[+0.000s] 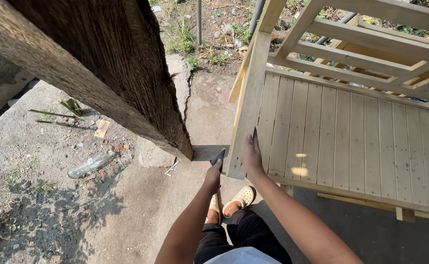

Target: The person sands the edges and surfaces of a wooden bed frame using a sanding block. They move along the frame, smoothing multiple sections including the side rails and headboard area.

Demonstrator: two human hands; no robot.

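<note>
Pale slatted wood frame (351,132), unpainted. Right hand (252,157) flat on corner post (248,107), grip open. Left hand (213,172) grip closed on dark sanding pad (218,156). Clear plastic bottle (90,165) on ground, far left.

2 hands (213,175), 1 wood frame (351,142), 1 bottle (91,165)

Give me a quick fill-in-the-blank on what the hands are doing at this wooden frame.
1. The right hand lies flat on the frame's corner ____.
2. The left hand holds a small dark ____ against the post's edge.
3. A clear plastic ____ lies on the ground at left.
4. The frame's panel is made of ____ slats.

Missing: post; pad; bottle; wooden
</note>
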